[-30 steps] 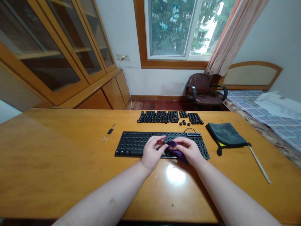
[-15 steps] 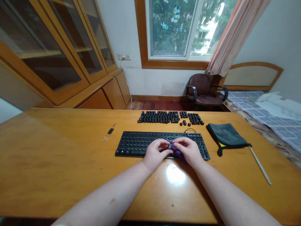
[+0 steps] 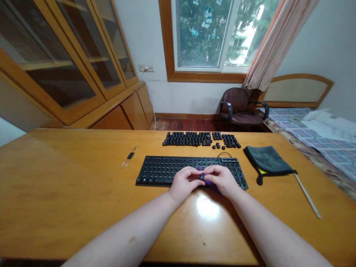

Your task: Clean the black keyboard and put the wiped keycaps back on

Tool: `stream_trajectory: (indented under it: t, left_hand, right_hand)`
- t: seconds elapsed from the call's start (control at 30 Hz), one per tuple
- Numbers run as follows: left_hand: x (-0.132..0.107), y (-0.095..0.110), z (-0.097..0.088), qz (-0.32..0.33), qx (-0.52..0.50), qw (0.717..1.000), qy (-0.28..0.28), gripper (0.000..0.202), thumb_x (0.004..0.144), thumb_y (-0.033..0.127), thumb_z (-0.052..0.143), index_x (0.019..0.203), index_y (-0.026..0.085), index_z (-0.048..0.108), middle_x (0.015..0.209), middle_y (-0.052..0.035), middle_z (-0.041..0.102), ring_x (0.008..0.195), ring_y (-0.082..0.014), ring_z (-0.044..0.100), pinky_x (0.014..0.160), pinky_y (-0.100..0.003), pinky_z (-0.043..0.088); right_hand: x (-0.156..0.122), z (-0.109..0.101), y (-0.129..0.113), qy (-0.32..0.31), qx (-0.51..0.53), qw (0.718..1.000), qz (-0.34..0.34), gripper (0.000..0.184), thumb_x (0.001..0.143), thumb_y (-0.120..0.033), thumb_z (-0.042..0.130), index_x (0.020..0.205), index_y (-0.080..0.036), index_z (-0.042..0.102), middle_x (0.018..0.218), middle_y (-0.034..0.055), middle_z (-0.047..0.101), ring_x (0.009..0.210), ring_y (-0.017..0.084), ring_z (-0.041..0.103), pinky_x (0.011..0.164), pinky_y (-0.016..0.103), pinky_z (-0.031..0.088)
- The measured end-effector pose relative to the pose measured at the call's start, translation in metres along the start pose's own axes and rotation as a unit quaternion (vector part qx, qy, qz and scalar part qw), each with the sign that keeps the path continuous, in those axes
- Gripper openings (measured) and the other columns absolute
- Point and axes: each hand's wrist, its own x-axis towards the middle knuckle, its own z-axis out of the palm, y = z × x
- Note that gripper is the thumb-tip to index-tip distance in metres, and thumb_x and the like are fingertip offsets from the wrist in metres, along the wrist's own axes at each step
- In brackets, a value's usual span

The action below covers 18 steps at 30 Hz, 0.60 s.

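Over the front edge of a black keyboard point(image 3: 160, 168), most of its keycaps off, my two hands meet. Between finger and thumb, my left hand point(image 3: 185, 181) pinches a small black keycap point(image 3: 201, 177). My right hand point(image 3: 223, 179) is closed on a purple cloth point(image 3: 206, 182), pressed against that keycap. Most of the cloth is hidden under the right fingers. A few keycaps still sit in the keyboard's front left row. Behind the keyboard, loose black keycaps point(image 3: 185, 139) lie in rows that follow the keyboard layout.
A wire keycap puller point(image 3: 130, 155) lies left of the keyboard on the wooden desk point(image 3: 69, 185). To the right are a folded grey cloth point(image 3: 267, 159) and a thin pale stick point(image 3: 308, 196). Beyond the desk stand an office chair point(image 3: 236, 102) and a bed point(image 3: 319, 122).
My fingers have shifted slightly around the keycap, and the right fingertips have come closer over it. Less of the purple cloth shows in front, with a bit now visible behind the fingers.
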Motion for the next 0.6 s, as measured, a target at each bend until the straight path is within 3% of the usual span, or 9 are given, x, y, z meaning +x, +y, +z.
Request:
stream_trajectory:
  t: [0.13, 0.33, 0.47, 0.6]
  left_hand:
    - [0.0, 0.0, 0.001, -0.011, -0.014, 1.0, 0.014, 0.025, 0.056, 0.021, 0.078, 0.08, 0.019, 0.072, 0.083, -0.0042, 0.063, 0.077, -0.0161, 0.063, 0.075, -0.032, 0.054]
    - [0.001, 0.005, -0.001, -0.008, 0.026, 1.0, -0.006, 0.024, 0.061, 0.022, 0.075, 0.085, 0.02, 0.073, 0.086, -0.0058, 0.067, 0.081, -0.0172, 0.063, 0.081, -0.033, 0.053]
    - [0.002, 0.011, -0.003, -0.005, 0.03, 0.999, -0.017, 0.024, 0.063, 0.021, 0.073, 0.088, 0.02, 0.072, 0.088, -0.0059, 0.067, 0.083, -0.0176, 0.063, 0.081, -0.034, 0.053]
    - [0.003, 0.014, -0.003, 0.0, 0.041, 0.999, -0.036, 0.026, 0.069, 0.019, 0.068, 0.095, 0.021, 0.07, 0.094, -0.006, 0.066, 0.089, -0.0173, 0.062, 0.085, -0.034, 0.051]
  right_hand:
    - [0.001, 0.001, 0.0, -0.01, -0.004, 0.999, -0.03, 0.013, 0.063, -0.029, 0.074, 0.066, -0.02, 0.065, 0.072, 0.0021, 0.066, 0.069, 0.015, 0.061, 0.07, 0.032, 0.049]
    - [-0.001, 0.002, 0.0, -0.021, -0.006, 0.998, -0.063, 0.018, 0.061, -0.026, 0.076, 0.069, -0.019, 0.062, 0.08, 0.0029, 0.065, 0.08, 0.017, 0.061, 0.077, 0.033, 0.047]
    - [-0.001, 0.001, -0.002, -0.008, -0.014, 0.998, -0.053, 0.016, 0.065, -0.031, 0.073, 0.066, -0.019, 0.062, 0.079, 0.0038, 0.067, 0.078, 0.017, 0.061, 0.078, 0.034, 0.047]
    - [0.0, 0.0, 0.0, 0.003, 0.033, 0.999, 0.002, 0.019, 0.067, -0.036, 0.071, 0.07, -0.02, 0.062, 0.071, 0.0019, 0.065, 0.067, 0.015, 0.06, 0.066, 0.031, 0.049]
